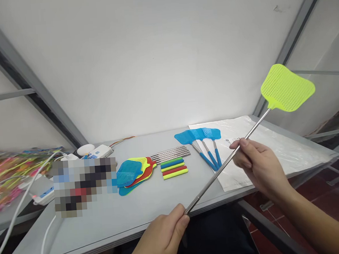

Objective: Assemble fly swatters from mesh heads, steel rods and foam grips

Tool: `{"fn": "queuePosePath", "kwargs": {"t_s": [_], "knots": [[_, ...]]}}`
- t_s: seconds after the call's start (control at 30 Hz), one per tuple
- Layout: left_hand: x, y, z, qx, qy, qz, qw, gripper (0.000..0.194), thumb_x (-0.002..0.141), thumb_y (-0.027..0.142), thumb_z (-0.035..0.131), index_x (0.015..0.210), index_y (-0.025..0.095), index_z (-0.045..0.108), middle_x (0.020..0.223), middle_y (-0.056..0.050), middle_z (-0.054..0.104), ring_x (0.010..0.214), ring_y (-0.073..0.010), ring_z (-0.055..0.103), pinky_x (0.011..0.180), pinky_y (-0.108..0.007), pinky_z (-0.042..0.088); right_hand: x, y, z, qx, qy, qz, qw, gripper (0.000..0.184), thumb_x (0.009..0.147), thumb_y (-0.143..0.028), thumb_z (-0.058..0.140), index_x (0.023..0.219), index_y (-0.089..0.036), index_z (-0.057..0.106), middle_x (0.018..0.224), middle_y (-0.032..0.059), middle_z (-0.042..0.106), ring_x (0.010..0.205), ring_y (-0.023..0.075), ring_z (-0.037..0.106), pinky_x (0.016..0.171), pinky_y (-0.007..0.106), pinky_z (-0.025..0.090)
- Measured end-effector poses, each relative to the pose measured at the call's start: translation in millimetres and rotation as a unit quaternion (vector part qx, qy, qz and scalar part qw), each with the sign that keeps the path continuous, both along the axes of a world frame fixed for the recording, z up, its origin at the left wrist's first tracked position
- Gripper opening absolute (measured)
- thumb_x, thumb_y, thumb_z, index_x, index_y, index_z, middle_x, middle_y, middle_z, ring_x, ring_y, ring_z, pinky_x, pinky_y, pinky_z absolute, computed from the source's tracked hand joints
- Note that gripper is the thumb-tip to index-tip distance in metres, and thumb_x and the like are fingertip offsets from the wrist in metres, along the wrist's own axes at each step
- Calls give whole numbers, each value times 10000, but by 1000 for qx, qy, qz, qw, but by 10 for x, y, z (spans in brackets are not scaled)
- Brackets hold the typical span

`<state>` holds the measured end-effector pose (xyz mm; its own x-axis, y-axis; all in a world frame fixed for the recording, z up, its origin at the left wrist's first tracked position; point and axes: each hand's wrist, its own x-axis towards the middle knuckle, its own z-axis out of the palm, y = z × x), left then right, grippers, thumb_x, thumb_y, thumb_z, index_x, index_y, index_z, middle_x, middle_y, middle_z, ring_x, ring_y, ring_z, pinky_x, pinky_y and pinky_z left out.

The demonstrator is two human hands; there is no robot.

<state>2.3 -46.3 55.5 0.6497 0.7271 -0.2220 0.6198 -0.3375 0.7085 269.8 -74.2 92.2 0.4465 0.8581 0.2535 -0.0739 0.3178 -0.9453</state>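
A fly swatter with a yellow-green perforated head (287, 87) and a thin metal telescopic rod is held up slantwise over the table's front edge. My left hand (168, 231) is closed round the rod's lower end, hiding that end. Farther up, my right hand (255, 159) pinches the rod between thumb and fingers, below the head. Behind the rod, blue fly swatters (208, 159) with blue grips lie fanned out. Loose swatter heads (135, 174) in blue, yellow and red are stacked at mid-table. Beside them lie several metal rods (171, 154) and coloured handle grips (174, 168).
The grey table (112, 224) stands against a white wall. A white plastic bag (281, 146) lies flat on its right side. Power strips (100, 152) and white cables (20, 199) are at left, near a pixelated patch. Colourful wrapped items (13, 172) lie farther left. Metal frame posts flank the table.
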Motion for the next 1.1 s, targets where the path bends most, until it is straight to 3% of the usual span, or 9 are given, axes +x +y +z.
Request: {"fn": "queuePosePath", "kwargs": {"t_s": [0.1, 0.2, 0.27, 0.53, 0.67, 0.8, 0.87, 0.97, 1.1], "knots": [[38, -10, -14, 6, -26, 17, 1000, 348, 967, 504, 344, 820, 247, 527, 712, 11, 584, 711, -184, 529, 654, -265, 315, -170, -48, -212, -82, -6, 115, 990, 308, 892, -481, 602, 991, -191, 637, 515, -80, 329, 470, 86, 253, 468, 258, 177], [98, -12, -5, -10, -17, 6, 1000, 359, 975, 513, 329, 834, 249, 527, 726, 11, 590, 716, -186, 532, 653, -264, 318, -290, -71, -347, -126, -42, 182, 974, 364, 925, -510, 532, 903, -163, 640, 489, -76, 335, 454, 83, 254, 468, 263, 172], [95, -2, 21, -30, -4, -2, 1000, 372, 988, 512, 298, 832, 248, 508, 761, 15, 601, 738, -180, 537, 664, -258, 324, -244, -61, -314, -118, -35, 169, 978, 363, 916, -503, 553, 859, -157, 648, 478, -80, 308, 459, 81, 229, 477, 265, 164], [-132, 99, 39, -58, -6, -7, 998, 372, 985, 510, 337, 822, 241, 536, 826, 29, 622, 821, -163, 550, 728, -233, 347, 472, 6, 179, -5, 82, 8, 997, 235, 905, -406, 620, 815, -191, 646, 487, -92, 193, 465, 87, 118, 456, 253, 207], [-20, 94, -17, -16, 3, 6, 1000, 368, 985, 491, 355, 799, 237, 545, 816, 12, 639, 824, -181, 564, 720, -248, 341, 384, 22, 19, 9, 94, -20, 995, 252, 900, -441, 615, 832, -199, 637, 474, -91, 233, 458, 87, 152, 465, 252, 218], [159, 49, -66, 49, 9, 28, 998, 346, 1001, 452, 330, 829, 246, 549, 808, 4, 645, 788, -196, 571, 686, -267, 323, 19, 26, -292, -96, 70, 84, 989, 380, 901, -548, 552, 848, -181, 635, 453, -77, 320, 451, 88, 228, 473, 265, 192], [170, 60, -69, 76, 16, 43, 996, 343, 1006, 439, 322, 841, 251, 558, 824, 3, 654, 797, -203, 574, 689, -275, 321, -97, 27, -367, -102, 37, 114, 988, 427, 910, -575, 513, 824, -173, 631, 458, -67, 339, 455, 92, 246, 477, 272, 186], [66, 120, -39, 133, 39, 63, 988, 351, 1008, 417, 325, 798, 246, 548, 816, 11, 655, 783, -202, 564, 728, -296, 318, -71, 20, -299, -80, 15, 108, 991, 397, 890, -552, 568, 815, -169, 638, 476, -70, 306, 467, 89, 232, 475, 275, 171], [-119, 166, 2, 228, 51, 62, 970, 320, 991, 388, 365, 766, 241, 539, 752, 34, 633, 732, -178, 564, 818, -337, 307, 172, -69, 3, -11, 61, 37, 997, 318, 910, -478, 581, 802, -186, 647, 472, -84, 218, 459, 83, 185, 480, 261, 219]]}}
